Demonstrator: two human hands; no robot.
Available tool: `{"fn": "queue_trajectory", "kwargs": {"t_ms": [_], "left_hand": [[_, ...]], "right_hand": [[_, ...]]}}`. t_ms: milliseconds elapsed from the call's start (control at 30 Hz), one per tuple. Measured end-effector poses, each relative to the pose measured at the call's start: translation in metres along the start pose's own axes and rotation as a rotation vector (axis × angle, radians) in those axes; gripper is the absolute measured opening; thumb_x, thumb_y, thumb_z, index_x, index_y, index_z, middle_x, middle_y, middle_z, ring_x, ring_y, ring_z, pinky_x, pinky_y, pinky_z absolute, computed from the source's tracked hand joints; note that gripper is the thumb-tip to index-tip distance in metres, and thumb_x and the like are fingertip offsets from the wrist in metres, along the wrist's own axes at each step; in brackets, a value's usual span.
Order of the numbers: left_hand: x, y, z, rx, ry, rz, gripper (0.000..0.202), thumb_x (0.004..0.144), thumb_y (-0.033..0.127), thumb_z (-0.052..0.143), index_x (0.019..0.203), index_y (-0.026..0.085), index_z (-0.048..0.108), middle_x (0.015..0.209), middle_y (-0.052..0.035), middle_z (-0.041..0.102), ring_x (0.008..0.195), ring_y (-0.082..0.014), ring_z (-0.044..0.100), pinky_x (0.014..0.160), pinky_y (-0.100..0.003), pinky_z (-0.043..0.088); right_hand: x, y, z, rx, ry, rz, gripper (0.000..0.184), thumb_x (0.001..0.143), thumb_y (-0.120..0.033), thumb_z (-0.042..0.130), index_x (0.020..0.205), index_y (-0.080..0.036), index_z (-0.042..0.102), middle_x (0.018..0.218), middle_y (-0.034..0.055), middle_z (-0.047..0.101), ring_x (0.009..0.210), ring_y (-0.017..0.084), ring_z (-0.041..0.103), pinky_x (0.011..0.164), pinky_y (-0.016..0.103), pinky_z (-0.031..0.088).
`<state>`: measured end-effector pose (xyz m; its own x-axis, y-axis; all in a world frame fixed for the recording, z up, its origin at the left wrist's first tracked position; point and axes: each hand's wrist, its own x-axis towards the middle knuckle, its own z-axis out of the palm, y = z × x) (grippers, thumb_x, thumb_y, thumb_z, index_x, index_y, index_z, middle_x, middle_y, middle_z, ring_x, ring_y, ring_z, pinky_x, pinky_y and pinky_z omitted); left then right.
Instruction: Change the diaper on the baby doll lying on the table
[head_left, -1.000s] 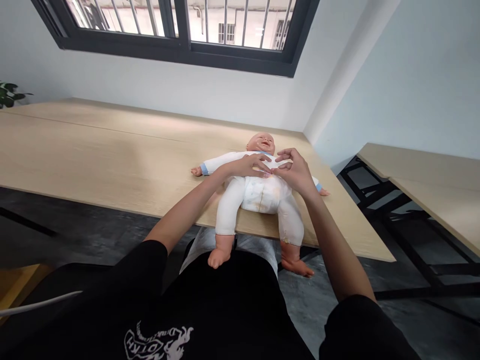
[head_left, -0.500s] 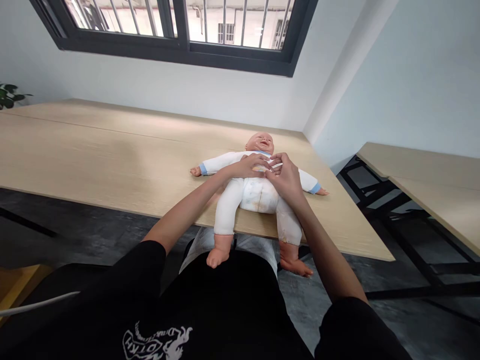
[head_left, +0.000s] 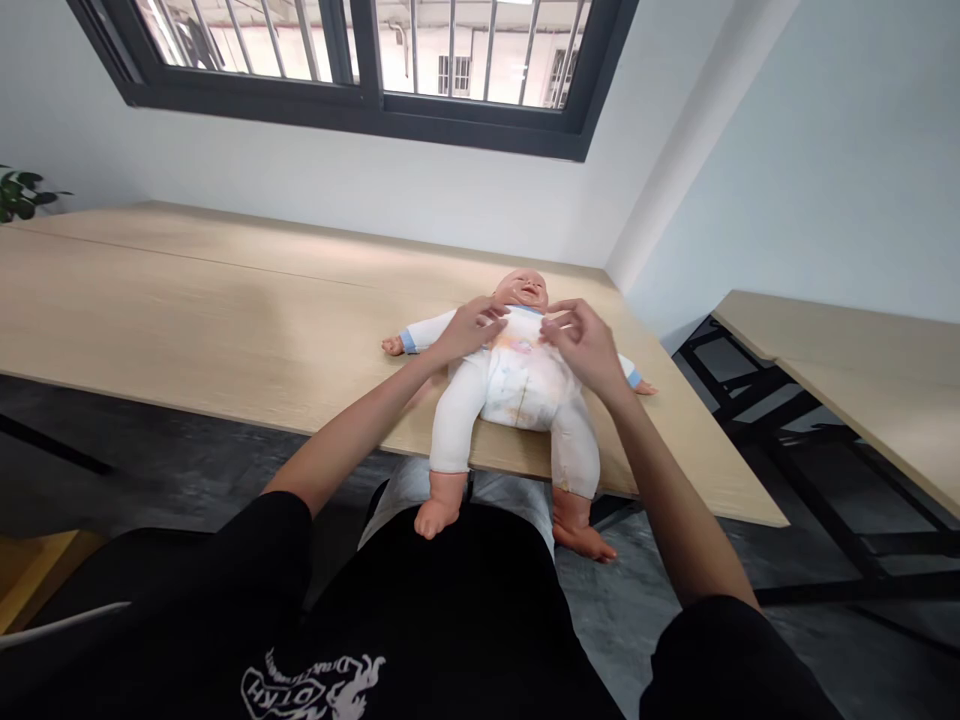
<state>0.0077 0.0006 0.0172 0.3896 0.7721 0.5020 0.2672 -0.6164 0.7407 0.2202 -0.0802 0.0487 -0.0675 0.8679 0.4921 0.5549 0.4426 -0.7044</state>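
Note:
A baby doll [head_left: 517,385] lies on its back on the wooden table [head_left: 330,320], with its head toward the wall and its legs hanging over the near edge. It has a white cloth body, blue cuffs and a blue neckline; a coloured print shows on its chest. My left hand [head_left: 475,330] is over the left side of the doll's chest, fingers loosely bent and apart. Over the other side of the chest is my right hand [head_left: 585,342], also with bent, parted fingers. I see nothing held in either hand, though whether the fingertips touch the cloth is unclear.
Beyond the table are a white wall and a barred window [head_left: 360,95]. A second table [head_left: 862,350] with black legs stands to the right across a gap. Green leaves [head_left: 26,195] show at the far left, and a yellow wooden piece [head_left: 37,565] at lower left.
My hands have moved apart from the middle of the doll's chest, the left one leftward and the right one rightward. The chest print is now uncovered. The doll's right-hand leg has shifted slightly left.

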Motion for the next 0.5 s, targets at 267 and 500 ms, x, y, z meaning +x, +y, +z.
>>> {"fn": "queue_trajectory", "kwargs": {"t_ms": [267, 500], "left_hand": [[-0.045, -0.023, -0.039, 0.072, -0.101, -0.093, 0.027, 0.083, 0.044, 0.058, 0.089, 0.018, 0.059, 0.087, -0.005, 0.065, 0.082, -0.0187, 0.06, 0.077, -0.031, 0.05], [-0.05, -0.027, -0.044, 0.356, -0.357, -0.161, 0.053, 0.071, 0.044, 0.063, 0.116, 0.017, 0.053, 0.114, -0.0139, 0.062, 0.108, -0.0312, 0.059, 0.098, -0.043, 0.048]], "right_hand": [[0.012, 0.033, 0.003, -0.246, -0.161, 0.078, 0.067, 0.09, -0.071, 0.053, 0.131, -0.019, 0.063, 0.143, 0.015, 0.055, 0.139, 0.032, 0.047, 0.12, 0.051, 0.035], [0.027, 0.019, 0.022, -0.488, -0.461, 0.061, 0.078, 0.097, -0.068, 0.05, 0.157, -0.02, 0.042, 0.161, 0.0116, 0.037, 0.152, 0.033, 0.031, 0.128, 0.051, 0.02]]}}
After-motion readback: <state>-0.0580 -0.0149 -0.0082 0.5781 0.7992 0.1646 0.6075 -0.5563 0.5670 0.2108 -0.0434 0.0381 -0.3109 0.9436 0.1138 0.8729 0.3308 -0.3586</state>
